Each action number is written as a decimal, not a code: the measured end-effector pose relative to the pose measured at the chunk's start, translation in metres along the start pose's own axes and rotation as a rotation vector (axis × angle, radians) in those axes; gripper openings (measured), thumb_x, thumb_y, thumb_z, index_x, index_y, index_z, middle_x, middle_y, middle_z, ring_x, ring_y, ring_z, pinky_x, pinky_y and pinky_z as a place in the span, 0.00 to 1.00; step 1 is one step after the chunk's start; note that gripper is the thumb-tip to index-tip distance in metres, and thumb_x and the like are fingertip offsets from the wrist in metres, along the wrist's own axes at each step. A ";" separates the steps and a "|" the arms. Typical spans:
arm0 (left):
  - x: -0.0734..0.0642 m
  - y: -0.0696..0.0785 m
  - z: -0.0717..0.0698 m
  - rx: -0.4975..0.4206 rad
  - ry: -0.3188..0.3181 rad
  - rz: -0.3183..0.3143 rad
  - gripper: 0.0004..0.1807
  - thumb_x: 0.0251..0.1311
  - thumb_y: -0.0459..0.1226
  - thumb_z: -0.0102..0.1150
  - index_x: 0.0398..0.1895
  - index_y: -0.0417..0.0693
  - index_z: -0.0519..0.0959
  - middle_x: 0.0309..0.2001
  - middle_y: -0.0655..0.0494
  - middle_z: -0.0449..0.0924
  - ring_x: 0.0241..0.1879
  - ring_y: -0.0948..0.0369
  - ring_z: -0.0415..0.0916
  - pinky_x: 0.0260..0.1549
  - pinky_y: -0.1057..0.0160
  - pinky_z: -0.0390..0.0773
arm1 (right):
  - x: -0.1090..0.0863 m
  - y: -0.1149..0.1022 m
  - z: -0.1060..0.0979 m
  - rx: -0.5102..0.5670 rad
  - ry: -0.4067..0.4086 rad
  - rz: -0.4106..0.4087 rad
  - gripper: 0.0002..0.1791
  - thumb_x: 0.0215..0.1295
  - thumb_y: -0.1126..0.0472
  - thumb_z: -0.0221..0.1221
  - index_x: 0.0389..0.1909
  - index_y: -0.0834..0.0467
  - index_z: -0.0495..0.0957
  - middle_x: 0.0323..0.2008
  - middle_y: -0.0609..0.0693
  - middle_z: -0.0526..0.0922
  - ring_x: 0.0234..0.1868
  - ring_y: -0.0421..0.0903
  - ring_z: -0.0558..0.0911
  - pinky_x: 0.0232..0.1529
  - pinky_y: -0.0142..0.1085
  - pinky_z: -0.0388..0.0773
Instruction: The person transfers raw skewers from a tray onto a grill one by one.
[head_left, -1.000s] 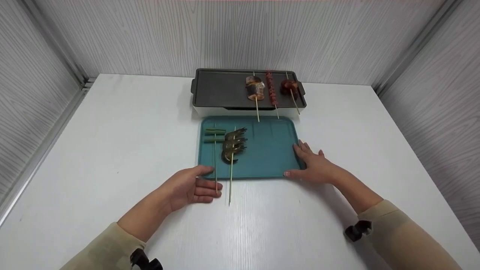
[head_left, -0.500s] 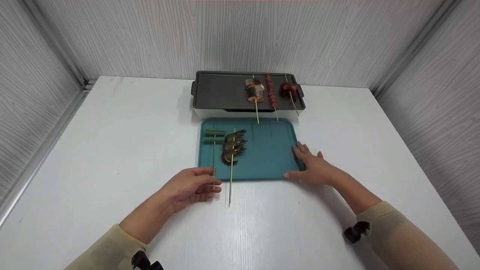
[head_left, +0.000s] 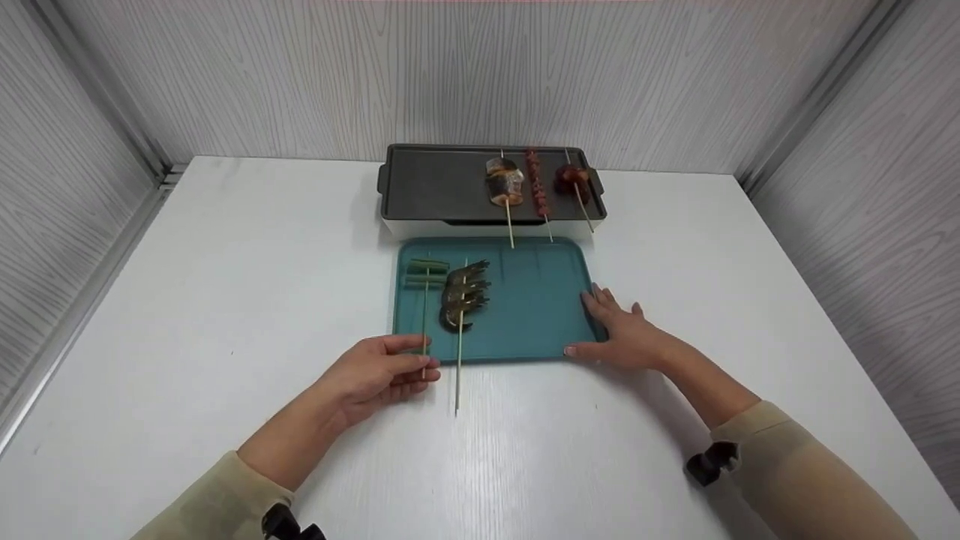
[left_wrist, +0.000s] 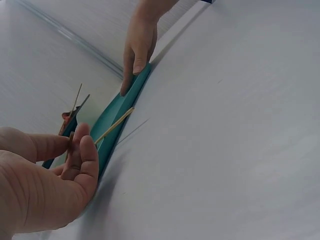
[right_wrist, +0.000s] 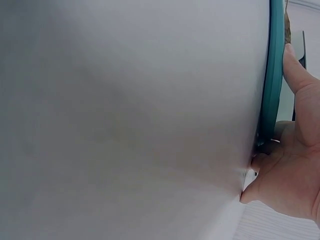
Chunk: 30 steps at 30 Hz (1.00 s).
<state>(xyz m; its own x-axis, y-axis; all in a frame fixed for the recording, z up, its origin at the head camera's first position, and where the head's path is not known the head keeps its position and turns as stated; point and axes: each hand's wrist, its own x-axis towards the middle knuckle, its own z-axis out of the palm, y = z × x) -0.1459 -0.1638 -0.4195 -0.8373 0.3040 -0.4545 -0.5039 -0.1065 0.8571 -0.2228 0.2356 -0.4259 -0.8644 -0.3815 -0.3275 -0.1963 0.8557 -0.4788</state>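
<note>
In the head view, my left hand [head_left: 386,373] pinches the lower stick of a green vegetable skewer [head_left: 428,267] between thumb and fingers. Its green pieces are over the left part of a teal tray [head_left: 536,319]. Beside it on the tray lies a shrimp skewer [head_left: 463,292], its stick jutting past the front rim. In the left wrist view, the pinched stick end [left_wrist: 70,140] shows between the fingertips. My right hand [head_left: 628,335] holds the tray's front right corner, thumb on the front rim and fingers along the right side; the right wrist view hides part of those fingers.
Behind the tray stands a black-topped grill [head_left: 439,184] with side handles. On its right half lie a fish-like skewer [head_left: 505,184], a thin red meat skewer [head_left: 537,187] and a dark red, glossy skewer [head_left: 571,180]. Pale panels enclose the white table [head_left: 262,247].
My left hand has closed its thumb and fingers on the vegetable skewer's stick and tilted it slightly. The right hand keeps its place at the tray corner.
</note>
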 end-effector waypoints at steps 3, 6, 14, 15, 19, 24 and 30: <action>0.000 -0.001 0.000 0.001 -0.008 0.005 0.28 0.75 0.28 0.59 0.76 0.34 0.70 0.54 0.39 0.86 0.45 0.57 0.89 0.48 0.62 0.86 | 0.000 0.001 0.001 -0.001 0.000 -0.004 0.63 0.69 0.30 0.62 0.86 0.64 0.40 0.86 0.60 0.32 0.85 0.60 0.33 0.77 0.66 0.23; 0.000 -0.002 0.000 0.009 -0.012 0.006 0.29 0.75 0.28 0.59 0.77 0.35 0.69 0.55 0.39 0.85 0.45 0.57 0.89 0.48 0.62 0.86 | 0.000 0.001 0.001 0.000 -0.001 0.001 0.64 0.69 0.29 0.62 0.86 0.63 0.40 0.86 0.59 0.32 0.85 0.59 0.33 0.77 0.66 0.23; -0.003 0.004 0.000 0.034 -0.015 0.029 0.30 0.75 0.29 0.60 0.77 0.35 0.68 0.54 0.39 0.86 0.45 0.57 0.89 0.48 0.61 0.86 | -0.001 0.001 0.001 0.013 0.000 0.000 0.64 0.68 0.29 0.63 0.86 0.62 0.41 0.86 0.59 0.31 0.85 0.59 0.32 0.77 0.65 0.23; -0.004 0.006 0.000 0.038 -0.019 0.034 0.30 0.75 0.29 0.60 0.78 0.35 0.68 0.53 0.39 0.86 0.46 0.57 0.89 0.49 0.61 0.86 | -0.001 0.000 0.000 0.010 0.000 -0.001 0.64 0.68 0.29 0.63 0.86 0.62 0.41 0.86 0.59 0.31 0.85 0.58 0.32 0.77 0.65 0.23; -0.006 0.013 0.001 0.054 -0.040 0.057 0.31 0.75 0.28 0.59 0.78 0.35 0.67 0.52 0.40 0.87 0.46 0.58 0.88 0.49 0.61 0.85 | -0.001 0.000 0.000 0.003 -0.002 -0.001 0.64 0.69 0.29 0.62 0.86 0.62 0.40 0.86 0.59 0.31 0.85 0.59 0.32 0.77 0.65 0.23; -0.007 0.025 0.001 0.059 -0.042 0.072 0.31 0.76 0.28 0.57 0.79 0.35 0.66 0.54 0.40 0.86 0.45 0.58 0.88 0.51 0.62 0.85 | -0.001 0.000 0.000 0.000 -0.002 0.007 0.64 0.68 0.29 0.63 0.86 0.62 0.40 0.86 0.59 0.31 0.85 0.58 0.32 0.78 0.64 0.23; -0.006 0.044 -0.002 0.081 -0.011 0.100 0.30 0.76 0.29 0.58 0.79 0.36 0.67 0.51 0.44 0.87 0.47 0.59 0.88 0.50 0.63 0.85 | 0.000 -0.001 0.001 0.003 0.005 -0.008 0.63 0.69 0.30 0.63 0.86 0.63 0.41 0.86 0.60 0.32 0.85 0.58 0.32 0.77 0.65 0.22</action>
<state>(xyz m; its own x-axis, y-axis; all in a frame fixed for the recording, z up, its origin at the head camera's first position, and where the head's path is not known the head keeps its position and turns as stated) -0.1631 -0.1719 -0.3798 -0.8797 0.3062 -0.3639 -0.3993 -0.0599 0.9149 -0.2218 0.2350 -0.4261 -0.8652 -0.3862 -0.3198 -0.2015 0.8518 -0.4835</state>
